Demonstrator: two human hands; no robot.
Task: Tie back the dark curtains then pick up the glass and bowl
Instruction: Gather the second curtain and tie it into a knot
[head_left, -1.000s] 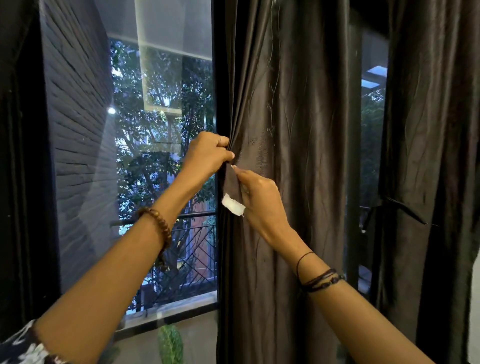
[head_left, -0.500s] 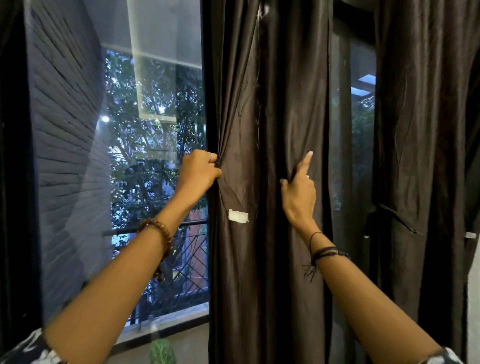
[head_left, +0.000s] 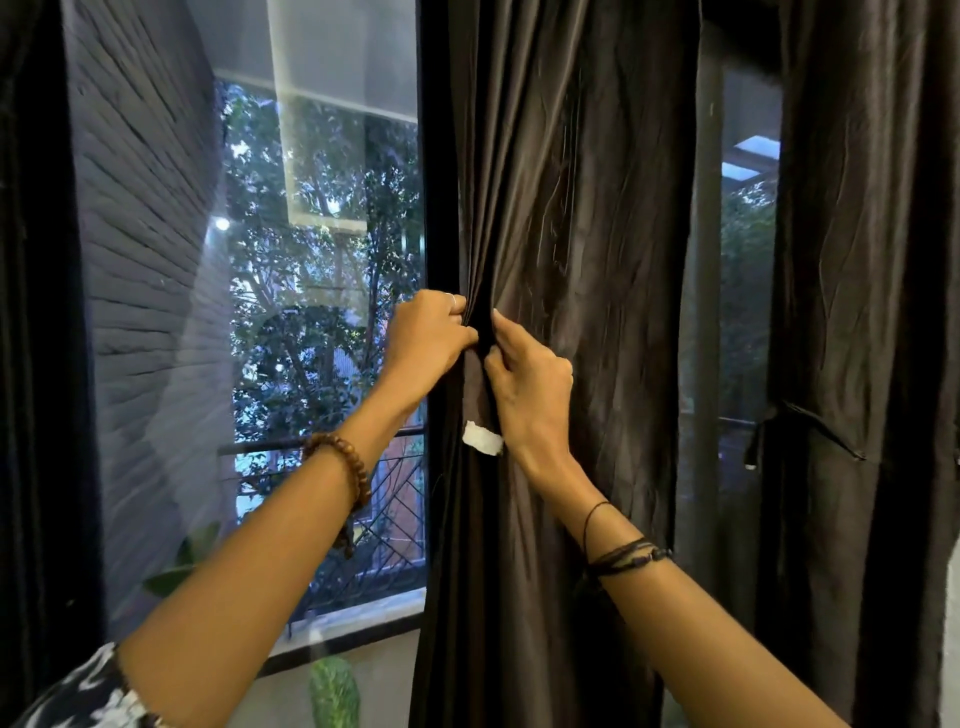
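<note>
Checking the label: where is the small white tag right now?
In the head view, the white tag sits on the middle curtain, just left of the right hand and below the left hand.

Left wrist: brown wooden bead bracelet (head_left: 343, 470), round beads, 1 strand. Left hand (head_left: 426, 340): thin silver ring (head_left: 453, 300) on 1 finger. Right wrist: several thin black cord bracelets (head_left: 626, 556), 1 looser loop higher up. Right hand (head_left: 530, 387) bare. Black-and-white patterned fabric sleeve (head_left: 88, 693) at bottom left.
</note>
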